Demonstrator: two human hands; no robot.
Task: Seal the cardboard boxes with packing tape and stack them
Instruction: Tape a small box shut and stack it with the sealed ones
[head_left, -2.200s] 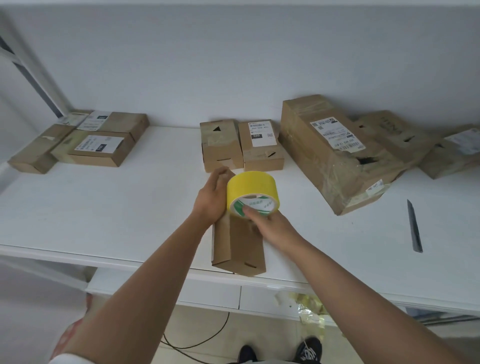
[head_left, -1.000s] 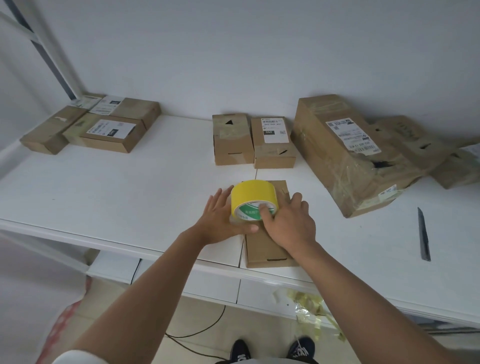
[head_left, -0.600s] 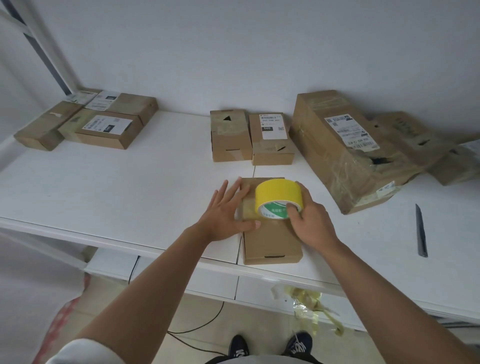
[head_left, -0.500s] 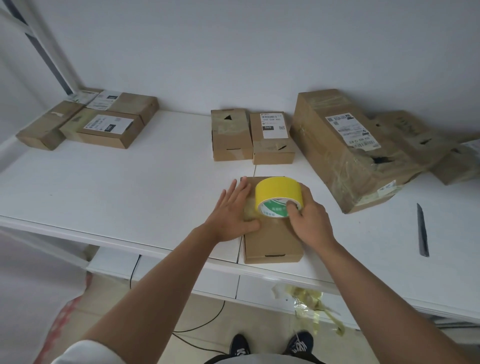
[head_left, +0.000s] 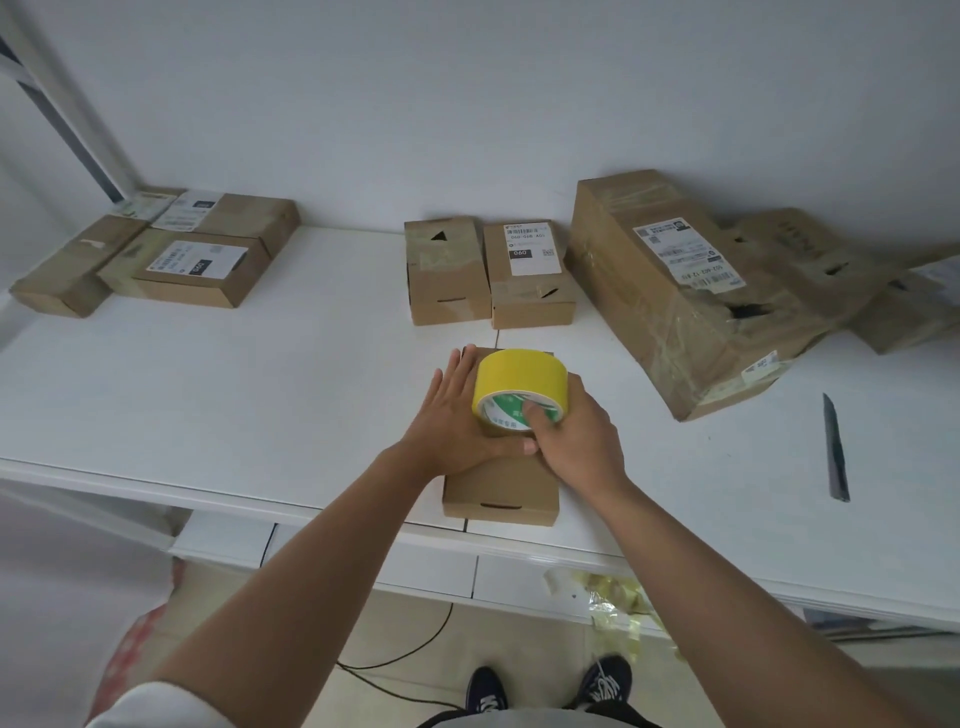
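Bottom of frame: shoes on the floor, a cable, crumpled yellowish tape scraps (head_left: 618, 597) under the surface edge. Lower centre, at the near edge of the white surface (head_left: 260, 389): small cardboard box (head_left: 501, 493) lying flat. Left hand (head_left: 457, 421) lies flat on its top, fingers straight and together, pressing down. Right hand (head_left: 576, 441) grips the yellow tape roll (head_left: 522, 382), thumb hooked in the core, fingers wrapped round the far side; the roll stands on edge on the box top, just beside the left fingers. Step, as I read it: taping this box, strip being laid or about to be drawn along the lid; no loose strip clearly visible. Next move calls for pulling the roll along the seam with the left hand pinning the box, then a cut. Knife (head_left: 835, 449) lies right of centre, well apart. Farther: two small boxes (head_left: 488, 275) centre, big battered box (head_left: 675, 291) right, a group of flat boxes (head_left: 171, 254) upper left, against the wall.
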